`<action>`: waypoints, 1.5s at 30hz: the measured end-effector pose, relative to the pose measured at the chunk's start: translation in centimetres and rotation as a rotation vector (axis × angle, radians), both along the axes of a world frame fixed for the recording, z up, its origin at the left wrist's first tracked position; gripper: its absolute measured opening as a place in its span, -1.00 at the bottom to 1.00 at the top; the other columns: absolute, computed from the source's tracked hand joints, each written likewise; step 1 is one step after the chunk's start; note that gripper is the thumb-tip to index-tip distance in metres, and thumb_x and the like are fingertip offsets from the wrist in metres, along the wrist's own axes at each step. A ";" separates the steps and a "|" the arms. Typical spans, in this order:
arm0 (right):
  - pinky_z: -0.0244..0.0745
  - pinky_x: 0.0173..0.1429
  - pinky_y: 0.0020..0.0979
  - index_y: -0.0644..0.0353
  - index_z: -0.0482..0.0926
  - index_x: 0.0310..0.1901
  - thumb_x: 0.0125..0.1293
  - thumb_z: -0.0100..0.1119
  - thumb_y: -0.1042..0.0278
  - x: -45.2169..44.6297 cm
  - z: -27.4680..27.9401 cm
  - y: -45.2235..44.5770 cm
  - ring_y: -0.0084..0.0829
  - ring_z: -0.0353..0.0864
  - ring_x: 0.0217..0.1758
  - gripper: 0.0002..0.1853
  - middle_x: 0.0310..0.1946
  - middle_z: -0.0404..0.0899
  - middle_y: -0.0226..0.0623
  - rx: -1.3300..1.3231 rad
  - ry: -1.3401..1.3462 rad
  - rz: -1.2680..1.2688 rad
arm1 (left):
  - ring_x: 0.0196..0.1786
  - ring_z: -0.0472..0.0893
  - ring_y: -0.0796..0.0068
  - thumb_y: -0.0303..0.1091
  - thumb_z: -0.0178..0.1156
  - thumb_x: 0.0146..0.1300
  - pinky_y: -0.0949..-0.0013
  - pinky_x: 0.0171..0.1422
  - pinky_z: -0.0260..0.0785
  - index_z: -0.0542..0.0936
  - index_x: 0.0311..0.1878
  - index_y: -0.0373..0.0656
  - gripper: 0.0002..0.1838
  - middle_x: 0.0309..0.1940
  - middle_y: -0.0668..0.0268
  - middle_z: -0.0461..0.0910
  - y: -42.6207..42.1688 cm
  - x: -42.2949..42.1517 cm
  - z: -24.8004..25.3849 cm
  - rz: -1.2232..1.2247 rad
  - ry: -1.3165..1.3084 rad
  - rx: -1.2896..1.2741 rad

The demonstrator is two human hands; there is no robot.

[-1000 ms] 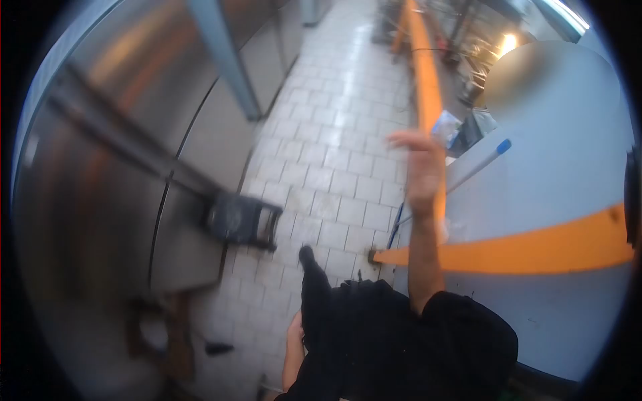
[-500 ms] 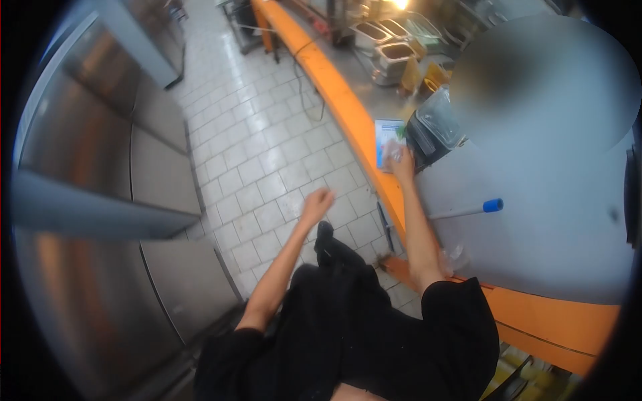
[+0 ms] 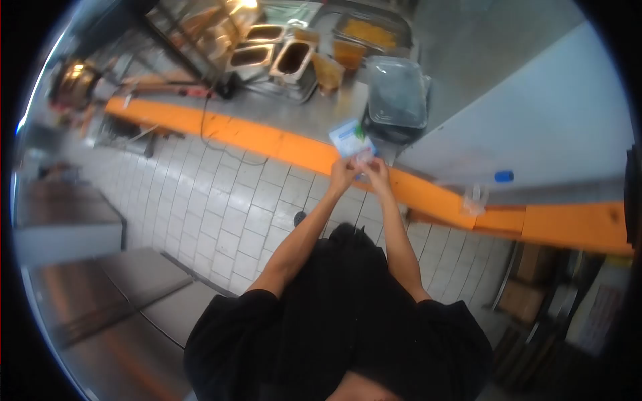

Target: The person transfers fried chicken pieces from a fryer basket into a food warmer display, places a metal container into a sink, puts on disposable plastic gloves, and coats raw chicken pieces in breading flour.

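Both of my hands meet in front of me at the orange counter edge. My left hand (image 3: 344, 172) and my right hand (image 3: 376, 170) pinch a small clear, crumpled plastic piece (image 3: 363, 158) between their fingertips. Just beyond the fingers lies a blue and white packet (image 3: 349, 138) with a green mark, partly covered by the plastic and my fingers. Behind the packet, to the right, is a dark container with a clear lid (image 3: 397, 90).
Metal pans with dark contents (image 3: 293, 59) and a tray of yellow food (image 3: 368, 31) stand on the steel counter. A cable (image 3: 203, 123) hangs over the orange edge (image 3: 287, 145). Clear plastic (image 3: 474, 200) and a blue-ended stick (image 3: 503, 176) are at right. Steel cabinets (image 3: 100, 287) stand left.
The view has turned right along the counter. My left hand has come up from beside my body to join my right hand, which was reaching to the packet, at the clear plastic.
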State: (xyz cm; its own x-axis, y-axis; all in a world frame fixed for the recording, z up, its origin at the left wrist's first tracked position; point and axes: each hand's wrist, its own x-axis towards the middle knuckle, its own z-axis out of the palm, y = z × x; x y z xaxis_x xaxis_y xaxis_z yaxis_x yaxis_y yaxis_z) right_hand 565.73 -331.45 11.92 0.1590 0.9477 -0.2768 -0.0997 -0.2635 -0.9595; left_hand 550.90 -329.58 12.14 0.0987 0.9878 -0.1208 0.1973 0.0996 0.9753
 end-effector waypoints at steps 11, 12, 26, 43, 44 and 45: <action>0.47 0.02 -0.37 0.17 0.60 -0.17 0.10 0.47 0.08 -4.9 -0.8 2.4 -0.42 0.61 -0.09 -0.60 -0.16 0.65 -0.31 -0.034 -0.318 -0.242 | -0.29 0.63 0.50 -0.19 0.17 0.42 0.47 -0.21 0.46 0.66 -0.19 -0.31 -0.68 -0.35 0.28 0.66 4.2 -5.2 -0.6 -0.078 -0.344 -0.314; 0.49 0.04 -0.29 0.17 0.62 -0.14 0.02 0.51 -0.03 -4.8 -0.7 2.3 -0.34 0.63 -0.05 -0.50 -0.13 0.66 -0.26 -0.019 -0.476 -0.227 | -0.26 0.63 0.51 -0.19 0.19 0.41 0.47 -0.19 0.46 0.66 -0.17 -0.30 -0.70 -0.34 0.28 0.66 4.9 -5.1 -0.9 -0.118 -0.284 -0.296; 0.49 -0.05 -0.07 0.11 0.59 -0.16 0.14 0.34 0.04 -4.2 0.7 4.8 0.02 0.65 -0.08 -0.64 -0.19 0.68 -0.11 -0.206 -0.815 -0.080 | -0.15 0.58 0.53 -0.22 0.17 0.44 0.42 -0.03 0.40 0.59 -0.13 -0.22 -0.77 -0.22 0.32 0.60 3.6 -4.9 4.7 0.062 -0.361 -0.389; 0.50 0.08 -0.16 0.15 0.57 0.02 0.24 0.27 0.30 -16.8 2.4 11.9 -0.12 0.53 0.03 -0.68 -0.05 0.50 -0.12 0.478 -0.876 0.106 | 0.04 0.57 0.36 -0.21 -0.17 0.59 0.22 0.11 0.48 0.35 0.04 -0.12 -0.79 -0.02 0.21 0.51 8.2 -17.0 2.0 0.152 -0.478 -0.169; 0.50 0.08 -0.16 0.15 0.57 0.02 0.24 0.27 0.30 -17.2 2.7 12.2 -0.12 0.53 0.03 -0.68 -0.05 0.50 -0.12 0.490 -0.880 0.112 | 0.04 0.57 0.36 -0.21 -0.17 0.59 0.22 0.11 0.48 0.35 0.04 -0.12 -0.79 -0.02 0.21 0.51 8.1 -17.3 2.7 0.158 -0.484 -0.159; 0.49 0.09 -0.12 0.13 0.59 0.01 0.22 0.28 0.31 -17.3 2.8 12.1 -0.08 0.53 0.04 -0.68 -0.04 0.50 -0.12 0.461 -0.955 0.183 | 0.00 0.56 0.40 -0.20 -0.13 0.58 0.26 0.10 0.48 0.38 0.03 -0.13 -0.78 -0.06 0.24 0.50 7.5 -17.6 4.0 0.269 -0.620 -0.122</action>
State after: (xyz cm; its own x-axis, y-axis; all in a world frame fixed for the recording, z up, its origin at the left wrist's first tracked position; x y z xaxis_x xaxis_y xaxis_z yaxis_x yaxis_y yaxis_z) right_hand 548.44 -319.32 14.75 -0.0348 0.9602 0.2772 0.7479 0.2090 -0.6300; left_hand 533.25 -322.07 16.11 -0.0613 0.9705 -0.2332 -0.4410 0.1832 0.8786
